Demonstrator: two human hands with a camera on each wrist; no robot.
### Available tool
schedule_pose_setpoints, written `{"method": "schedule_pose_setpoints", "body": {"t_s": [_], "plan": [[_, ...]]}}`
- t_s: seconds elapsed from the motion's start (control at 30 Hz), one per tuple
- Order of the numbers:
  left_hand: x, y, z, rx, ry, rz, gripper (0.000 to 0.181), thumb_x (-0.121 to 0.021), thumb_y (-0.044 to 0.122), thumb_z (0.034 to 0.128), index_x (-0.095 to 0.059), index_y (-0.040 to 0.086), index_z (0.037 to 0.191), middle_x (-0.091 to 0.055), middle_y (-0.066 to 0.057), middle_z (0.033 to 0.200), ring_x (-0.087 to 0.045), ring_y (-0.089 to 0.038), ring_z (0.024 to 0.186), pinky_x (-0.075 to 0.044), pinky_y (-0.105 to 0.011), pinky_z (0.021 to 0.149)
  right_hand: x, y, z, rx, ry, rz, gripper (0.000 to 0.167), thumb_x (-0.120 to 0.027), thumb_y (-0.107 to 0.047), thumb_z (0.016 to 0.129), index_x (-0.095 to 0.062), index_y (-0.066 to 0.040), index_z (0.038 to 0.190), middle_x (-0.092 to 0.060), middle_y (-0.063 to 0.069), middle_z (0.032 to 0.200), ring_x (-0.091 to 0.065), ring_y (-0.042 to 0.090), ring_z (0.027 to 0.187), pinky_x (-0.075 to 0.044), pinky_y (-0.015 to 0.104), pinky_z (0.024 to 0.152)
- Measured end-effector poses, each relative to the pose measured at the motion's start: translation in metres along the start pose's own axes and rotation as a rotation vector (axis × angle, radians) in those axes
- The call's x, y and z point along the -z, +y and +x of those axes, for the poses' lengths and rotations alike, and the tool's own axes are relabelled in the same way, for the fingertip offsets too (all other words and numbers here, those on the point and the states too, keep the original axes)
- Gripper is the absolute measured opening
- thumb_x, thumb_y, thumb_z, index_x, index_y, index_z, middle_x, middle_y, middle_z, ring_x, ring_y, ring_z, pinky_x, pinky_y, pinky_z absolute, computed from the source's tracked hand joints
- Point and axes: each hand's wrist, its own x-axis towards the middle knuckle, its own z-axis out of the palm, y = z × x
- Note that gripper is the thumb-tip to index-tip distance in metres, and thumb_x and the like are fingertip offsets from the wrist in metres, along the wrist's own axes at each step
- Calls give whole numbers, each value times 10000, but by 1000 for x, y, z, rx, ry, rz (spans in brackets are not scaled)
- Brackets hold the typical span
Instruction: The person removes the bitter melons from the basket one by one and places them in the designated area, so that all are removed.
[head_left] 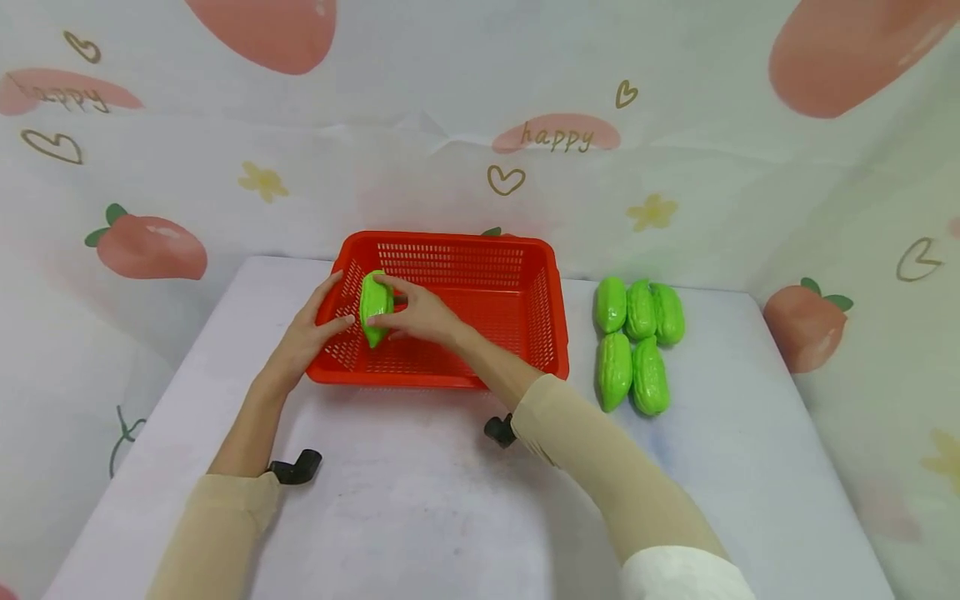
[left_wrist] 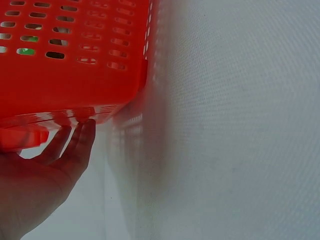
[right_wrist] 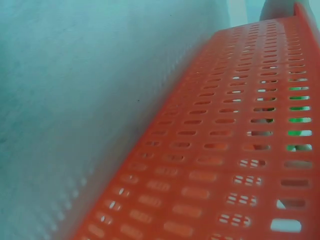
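Inside the red plastic basket [head_left: 480,312], near its left end, a bright green ridged bitter melon [head_left: 372,304] is held upright, its pointed end down. My right hand [head_left: 423,317] reaches over the front rim and pinches it between thumb and fingers. My left hand [head_left: 300,342] holds the basket's left rim, thumb over the inside. In the left wrist view, the fingers [left_wrist: 82,142] touch the outer wall below the rim. Through the slots of the basket wall [right_wrist: 225,130], the right wrist view shows bits of green; the right hand is hidden there.
Several similar green bitter melons [head_left: 615,371] lie in two rows on the white table [head_left: 420,517], right of the basket. A patterned cloth [head_left: 420,100] hangs behind and at the sides. Black wrist mounts [head_left: 297,468] stick out from both forearms.
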Motion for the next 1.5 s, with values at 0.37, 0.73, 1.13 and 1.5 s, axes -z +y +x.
{"method": "schedule_pose_setpoints", "body": {"t_s": [0.37, 0.73, 1.13, 1.5], "plan": [[2, -1, -5, 23, 3, -1, 714, -516, 248, 1017, -118, 400, 1590, -275, -147, 1560, -473, -349, 1198, -558, -300, 795, 10, -3, -17, 30, 57, 44, 774, -798, -250, 857, -408, -322, 1522, -486, 110, 1378, -553, 254, 1139, -568, 313, 787], [4, -4, -4, 35, 2, -35, 716, -514, 229, 1022, -112, 384, 1594, -255, -163, 1559, -453, -360, 1196, -561, -298, 786, 36, 0, -38, 39, 106, 17, 793, -803, -306, 847, -388, -371, 1519, -499, 65, 1383, -608, 199, 1002, -535, 333, 831], [0, 2, -2, 25, -12, -57, 719, -526, 232, 1020, -120, 394, 1592, -271, -160, 1540, -454, -349, 1188, -562, -305, 793, 74, 4, -69, 73, 145, 57, 776, -773, -254, 876, -371, -365, 1530, -505, 74, 1384, -643, 220, 1036, -522, 378, 892], [1, 1, -1, 21, -17, -61, 713, -522, 244, 1026, -116, 401, 1590, -253, -150, 1547, -442, -326, 1192, -553, -267, 784, 96, 7, -89, 59, 183, 79, 768, -766, -256, 879, -371, -414, 1518, -531, 58, 1333, -554, 263, 1175, -515, 440, 923]]}}
